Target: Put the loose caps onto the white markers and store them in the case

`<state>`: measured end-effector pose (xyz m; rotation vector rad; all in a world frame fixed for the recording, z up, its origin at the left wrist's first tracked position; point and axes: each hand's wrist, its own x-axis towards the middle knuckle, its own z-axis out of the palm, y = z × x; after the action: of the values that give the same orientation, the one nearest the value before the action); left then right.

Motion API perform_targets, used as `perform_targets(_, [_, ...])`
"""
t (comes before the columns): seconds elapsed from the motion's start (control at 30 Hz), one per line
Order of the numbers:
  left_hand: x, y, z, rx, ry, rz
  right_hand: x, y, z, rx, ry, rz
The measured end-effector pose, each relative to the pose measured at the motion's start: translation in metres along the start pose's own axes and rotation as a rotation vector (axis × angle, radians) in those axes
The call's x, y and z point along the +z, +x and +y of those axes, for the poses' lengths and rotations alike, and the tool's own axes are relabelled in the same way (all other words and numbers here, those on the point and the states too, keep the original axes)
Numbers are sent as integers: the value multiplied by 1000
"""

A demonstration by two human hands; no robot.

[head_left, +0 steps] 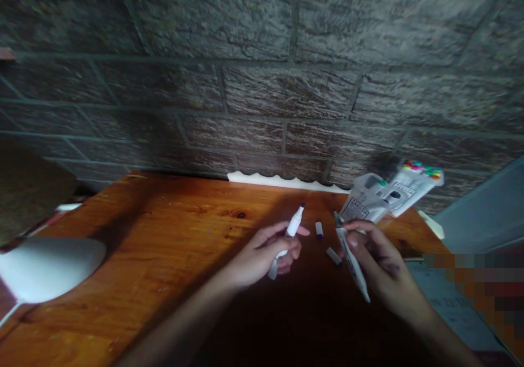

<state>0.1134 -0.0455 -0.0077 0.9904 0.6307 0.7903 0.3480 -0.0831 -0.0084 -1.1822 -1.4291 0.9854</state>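
Note:
My left hand [264,252] is closed around a white marker [291,231] with a dark blue tip that points up and away. My right hand [376,260] grips a second white marker [352,263], held slanted with its dark tip toward the wall. Between the two hands, two small marker caps lie on the wooden table [172,230]: a white and blue cap [319,229] and a grey cap [333,256]. Just beyond my right hand lie two white marker packs [385,195], one showing several colourful marker ends.
A brick-pattern wall [262,72] rises right behind the table. A white scalloped strip [282,181] runs along the table's back edge. A white rounded object [49,268] sits at the left. Printed paper [450,296] lies at the right edge.

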Motion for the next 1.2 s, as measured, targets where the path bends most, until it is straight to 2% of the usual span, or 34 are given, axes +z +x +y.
perform_targets(0.13, [8,-1,-7,-19,-16,-24,4,-3,-3,137,260,-44])
perform_targets(0.23, [12,-1,-12,-24,-6,-71,3,-2,-7,122,420,-84])
perform_targets(0.5, [16,-2,-21,-63,-58,-111,4,5,-12,19,377,62])
perform_targets(0.63, [16,-3,-22,-81,-61,-128,6,7,-13,70,474,86])
perform_targets(0.83, [14,-5,-23,-65,110,-144,8,8,-11,175,649,47])
perform_targets(1.07, [12,-4,-23,-46,120,-143,9,9,-9,188,662,-3])
perform_targets(1.2, [13,-1,-22,-4,73,-80,9,3,-8,106,404,-20])
